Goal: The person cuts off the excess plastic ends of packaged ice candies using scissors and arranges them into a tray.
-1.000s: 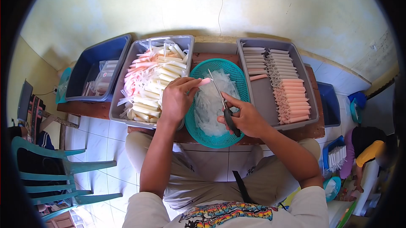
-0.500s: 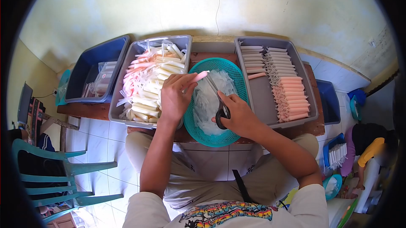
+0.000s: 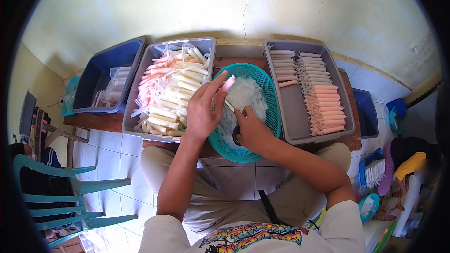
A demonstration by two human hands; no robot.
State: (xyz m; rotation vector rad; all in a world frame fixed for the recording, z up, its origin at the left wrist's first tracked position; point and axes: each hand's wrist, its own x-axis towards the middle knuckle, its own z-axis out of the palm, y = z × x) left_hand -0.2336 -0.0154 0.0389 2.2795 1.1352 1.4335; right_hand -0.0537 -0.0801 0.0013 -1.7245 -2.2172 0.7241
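My left hand point(image 3: 202, 112) holds a pink plastic-wrapped ice pop tube point(image 3: 228, 83) between thumb and fingers, with some fingers stretched out. In my right hand point(image 3: 255, 131) is a pair of black-handled scissors point(image 3: 236, 135), its blades partly hidden by the fingers and pointing up toward the tube. Both hands are over a turquoise mesh basket point(image 3: 277, 117) containing clear plastic clippings point(image 3: 248, 96). To the left, a grey tray point(image 3: 211, 49) holds a jumbled heap of cream and pink tubes point(image 3: 164, 86) with long loose plastic ends.
At right, another grey tray point(image 3: 291, 112) carries trimmed tubes point(image 3: 328, 104) laid in rows. A dark blue bin point(image 3: 91, 84) with plastic packets stands far left. A green chair point(image 3: 51, 198) is at lower left. Another person point(image 3: 408, 159) is at the right edge.
The scissors have come down and left, away from the tube's tip, their blades now mostly covered. My left hand has shifted slightly right, its fingers straighter around the tube.
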